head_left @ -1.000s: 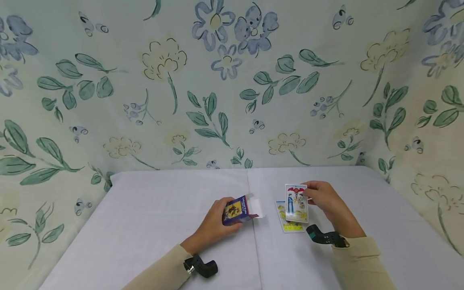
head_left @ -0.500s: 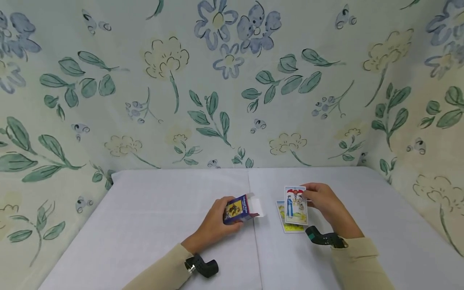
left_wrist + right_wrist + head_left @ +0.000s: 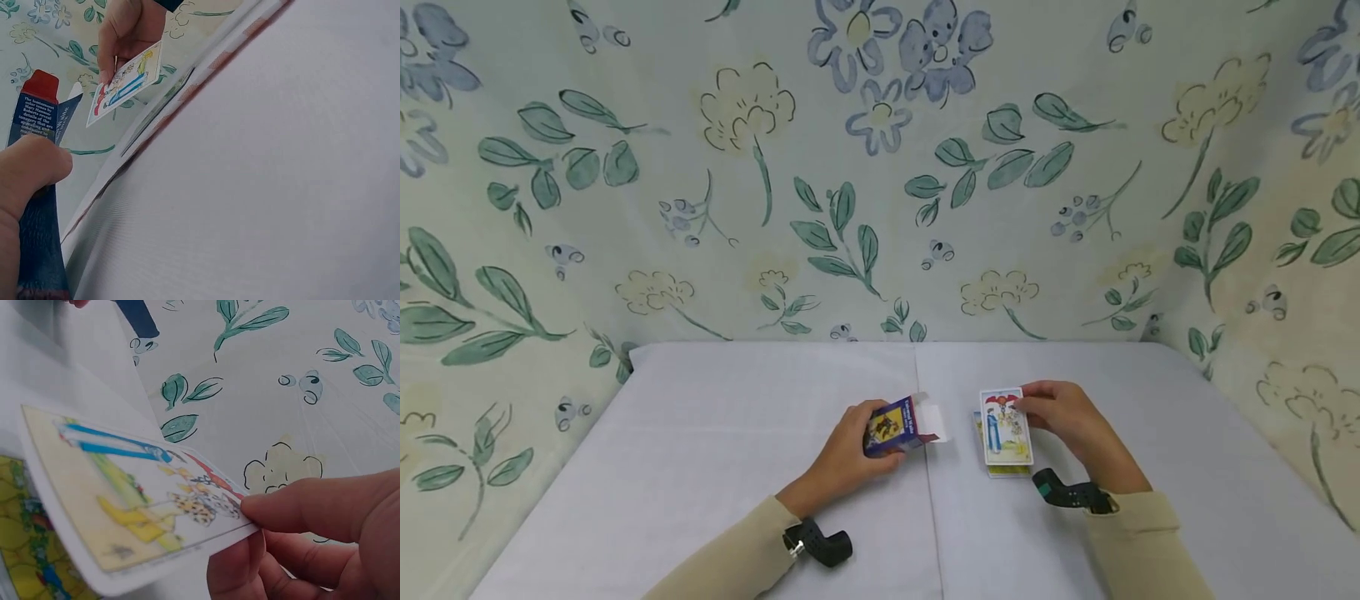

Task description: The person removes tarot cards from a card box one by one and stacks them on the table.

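My left hand [image 3: 842, 458] grips a dark blue card box [image 3: 891, 427] whose end flap stands open toward the right. In the left wrist view, the thumb presses on the box [image 3: 39, 112] beside its printed text and red tab. Between thumb and fingers, my right hand [image 3: 1067, 417] pinches a tarot card [image 3: 1006, 427] by its upper right edge. The card shows a red winged shape over figures in blue and yellow. Below it on the table lies another card [image 3: 1009, 471], mostly covered, with yellow artwork; its left part [image 3: 25, 531] shows in the right wrist view.
A white cloth covers the table [image 3: 737, 417], with a crease running front to back near the middle. Behind and at both sides hangs a curtain [image 3: 700, 208] printed with flowers and leaves. Each wrist wears a black camera.
The right hand has brought its card slightly left and down, so it covers more of the card on the table. The left hand keeps its grip on the box.
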`<state>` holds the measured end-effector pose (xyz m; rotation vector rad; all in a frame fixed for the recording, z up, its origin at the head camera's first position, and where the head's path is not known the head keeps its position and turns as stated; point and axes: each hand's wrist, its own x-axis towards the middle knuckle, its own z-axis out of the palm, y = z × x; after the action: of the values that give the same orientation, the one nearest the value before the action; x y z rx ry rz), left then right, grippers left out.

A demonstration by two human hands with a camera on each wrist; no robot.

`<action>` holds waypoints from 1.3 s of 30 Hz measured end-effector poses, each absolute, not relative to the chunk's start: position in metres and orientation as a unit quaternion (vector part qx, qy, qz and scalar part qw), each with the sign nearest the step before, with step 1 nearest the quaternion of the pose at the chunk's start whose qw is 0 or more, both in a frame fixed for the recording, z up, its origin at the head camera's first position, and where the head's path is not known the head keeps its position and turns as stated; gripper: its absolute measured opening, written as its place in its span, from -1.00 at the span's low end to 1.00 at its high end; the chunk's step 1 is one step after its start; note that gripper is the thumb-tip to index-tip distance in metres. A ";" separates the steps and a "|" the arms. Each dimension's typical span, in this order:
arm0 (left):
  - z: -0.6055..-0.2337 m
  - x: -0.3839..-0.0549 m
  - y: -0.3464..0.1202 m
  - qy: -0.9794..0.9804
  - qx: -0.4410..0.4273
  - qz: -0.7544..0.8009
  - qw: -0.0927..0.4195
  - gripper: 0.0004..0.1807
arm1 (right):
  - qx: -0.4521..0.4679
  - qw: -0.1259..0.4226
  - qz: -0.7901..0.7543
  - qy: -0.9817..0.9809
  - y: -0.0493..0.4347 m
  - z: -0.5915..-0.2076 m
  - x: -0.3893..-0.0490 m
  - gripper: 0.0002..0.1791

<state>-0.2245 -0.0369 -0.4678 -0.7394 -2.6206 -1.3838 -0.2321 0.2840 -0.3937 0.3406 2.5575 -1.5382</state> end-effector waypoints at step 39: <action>-0.464 -0.223 -0.036 -0.861 -0.234 -0.450 0.034 -0.20 | 0.133 0.061 -0.486 0.861 0.286 -0.420 -0.232 -0.54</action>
<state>-0.2232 -0.0363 -0.4642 -0.7180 -2.6483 -1.3836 -0.2317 0.2863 -0.4198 0.4034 2.6064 -1.4715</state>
